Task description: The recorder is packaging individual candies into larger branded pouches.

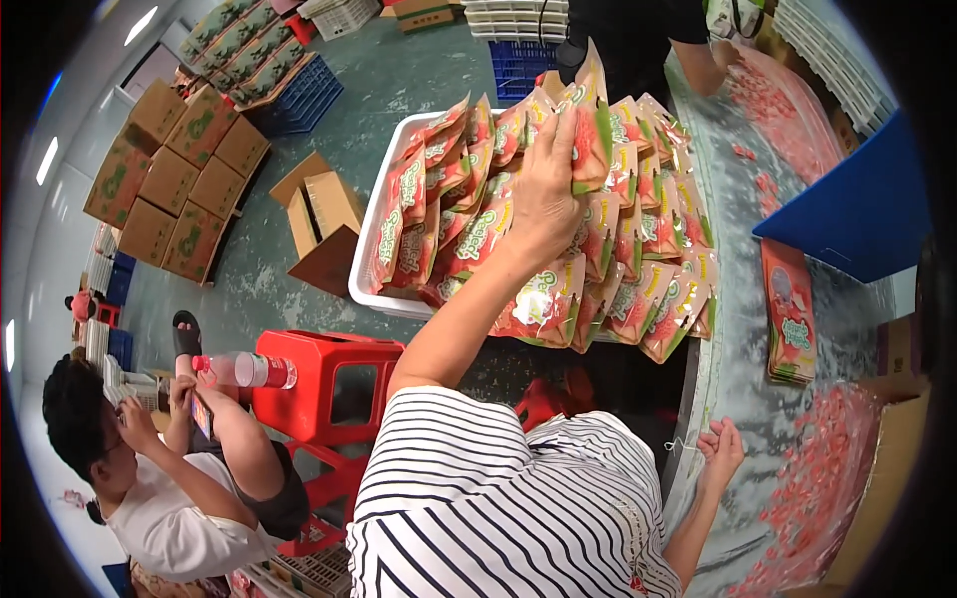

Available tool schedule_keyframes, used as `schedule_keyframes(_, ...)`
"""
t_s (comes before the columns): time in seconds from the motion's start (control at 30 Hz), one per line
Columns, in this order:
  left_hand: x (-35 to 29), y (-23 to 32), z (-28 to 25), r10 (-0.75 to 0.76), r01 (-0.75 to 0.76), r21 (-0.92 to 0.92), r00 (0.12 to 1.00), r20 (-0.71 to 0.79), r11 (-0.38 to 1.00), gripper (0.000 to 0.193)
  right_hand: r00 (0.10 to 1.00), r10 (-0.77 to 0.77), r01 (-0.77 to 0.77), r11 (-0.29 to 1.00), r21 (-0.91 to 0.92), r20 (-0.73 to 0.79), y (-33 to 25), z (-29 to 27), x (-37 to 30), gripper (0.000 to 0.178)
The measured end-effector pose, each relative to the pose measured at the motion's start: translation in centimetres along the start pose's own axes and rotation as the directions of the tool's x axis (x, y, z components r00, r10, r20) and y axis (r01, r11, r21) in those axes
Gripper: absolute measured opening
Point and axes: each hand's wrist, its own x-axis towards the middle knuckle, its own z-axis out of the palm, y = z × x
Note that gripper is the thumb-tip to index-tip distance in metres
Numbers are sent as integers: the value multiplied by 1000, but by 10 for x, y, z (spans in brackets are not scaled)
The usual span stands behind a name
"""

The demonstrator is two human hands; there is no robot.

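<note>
Pouch, L fingers grasping it, R fingers can't tell, tub below, stool nr

1 head-worn fisheye view looks steeply down from close above, the striped shirt at 6 o'clock.

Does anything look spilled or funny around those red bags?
Maybe: a few small red pieces lie loose on the table, apart from the bigger red heap at the top right, so they look strayed or spilled. The pouches lean unevenly, but I see none torn.
</note>
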Motion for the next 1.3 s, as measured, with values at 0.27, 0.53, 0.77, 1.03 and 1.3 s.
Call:
schedule_keyframes(0.27,-1,-44,-93,-280,281,-44,960,12,959,54,1000,24,-24,999,-26,-17,-1,-4,3,36)
schedule_keyframes(0.53,-61,-130,-176,-332,346,342,938,-101,874,42,1000,-21,21,1000,-21,-7,0,0,0,36)
schedule_keyframes(0.77,-121,-171,-174,-526,479,393,850,15,785,60,999,-33,33,999,-22,10,2,4,-3,36)
schedule_keyframes(1.03,-3,-215,-139,-226,256,294,965,-131,921,53,996,-64,61,997,-48,-58,3,3,-7,34)
schedule_keyframes(1.3,28,-292,-64,-186,181,227,982,2,957,60,983,-52,36,995,-96,-176,8,-3,-6,32)
